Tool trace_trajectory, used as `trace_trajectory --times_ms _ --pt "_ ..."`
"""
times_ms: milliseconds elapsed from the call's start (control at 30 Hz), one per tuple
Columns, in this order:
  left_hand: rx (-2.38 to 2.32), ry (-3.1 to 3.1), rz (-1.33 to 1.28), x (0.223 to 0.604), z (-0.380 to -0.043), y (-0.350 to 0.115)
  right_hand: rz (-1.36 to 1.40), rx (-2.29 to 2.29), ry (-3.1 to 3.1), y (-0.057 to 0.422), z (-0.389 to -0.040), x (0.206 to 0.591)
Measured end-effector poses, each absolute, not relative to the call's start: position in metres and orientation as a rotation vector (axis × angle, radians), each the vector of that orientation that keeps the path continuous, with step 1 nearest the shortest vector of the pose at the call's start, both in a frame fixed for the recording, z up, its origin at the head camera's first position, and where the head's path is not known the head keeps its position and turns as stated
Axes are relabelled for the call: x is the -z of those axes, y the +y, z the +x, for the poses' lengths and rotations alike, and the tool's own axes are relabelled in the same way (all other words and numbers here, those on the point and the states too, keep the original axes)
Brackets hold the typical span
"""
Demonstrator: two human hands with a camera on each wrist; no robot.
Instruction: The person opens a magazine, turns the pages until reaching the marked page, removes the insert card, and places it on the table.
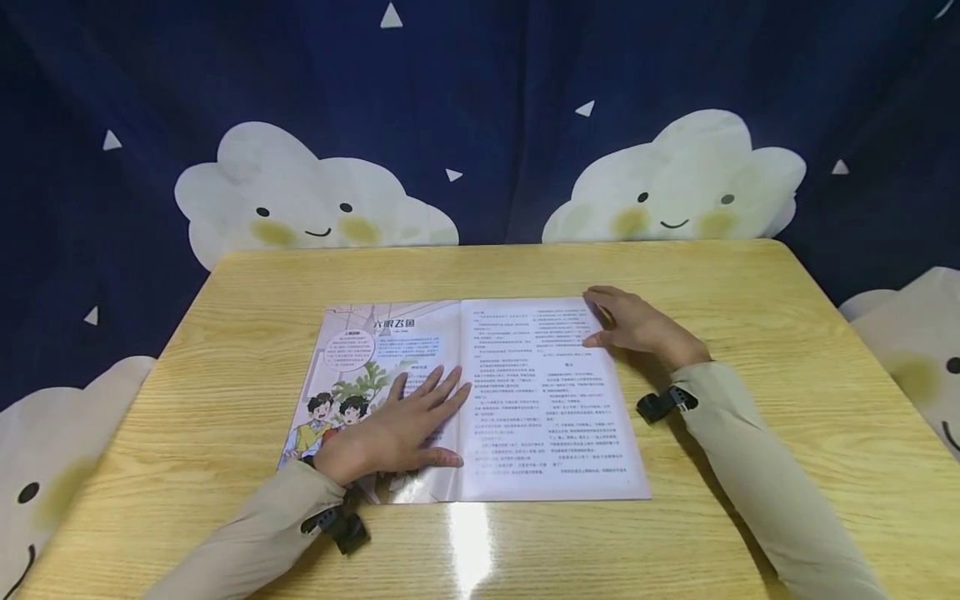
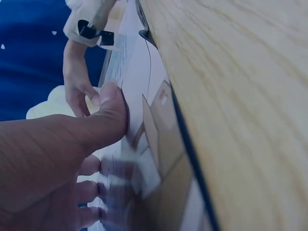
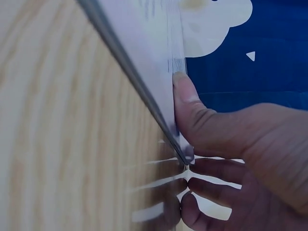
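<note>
An open magazine [image 1: 540, 400] lies on the wooden table, its left page illustrated and its right page filled with printed text. Across the left page my left hand [image 1: 401, 425] rests palm down with fingers spread; its thumb points toward the centre fold. My right hand [image 1: 637, 325] is at the upper right corner of the right page. In the right wrist view the right thumb [image 3: 185, 94] lies on the page [image 3: 149, 62], and the bent fingers [image 3: 216, 171] are at the corner and over the table edge side. The pages look nearly flat.
The pale wooden table [image 1: 225, 400] extends around the magazine. Behind it hangs a dark blue curtain [image 1: 495, 83] with smiling white clouds and small triangles. Each wrist wears a black strap with a small device [image 1: 663, 406]. Light glares on the tabletop near the front.
</note>
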State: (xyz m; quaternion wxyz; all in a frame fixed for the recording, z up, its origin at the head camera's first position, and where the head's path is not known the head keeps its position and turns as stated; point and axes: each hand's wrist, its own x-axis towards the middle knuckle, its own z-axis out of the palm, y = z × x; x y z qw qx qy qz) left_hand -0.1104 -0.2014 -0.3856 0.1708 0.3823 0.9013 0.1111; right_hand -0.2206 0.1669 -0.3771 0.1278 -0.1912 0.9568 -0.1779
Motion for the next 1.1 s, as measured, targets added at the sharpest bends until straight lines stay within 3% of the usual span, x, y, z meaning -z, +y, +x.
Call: trace_trajectory --times_ms 333,567,1100 --pt "-0.349 2.540 1.078 0.382 -0.114 -0.199 -0.445 0.521 2.768 0.166 -0.222 0.378" --pt "-0.459 2.624 1.035 0.369 -0.135 -0.182 -0.529 0.555 2.830 0.163 -0.218 0.379" --pt "-0.500 2.571 0.927 0.382 -0.166 -0.152 -0.533 0.555 2.855 0.160 -0.215 0.380"
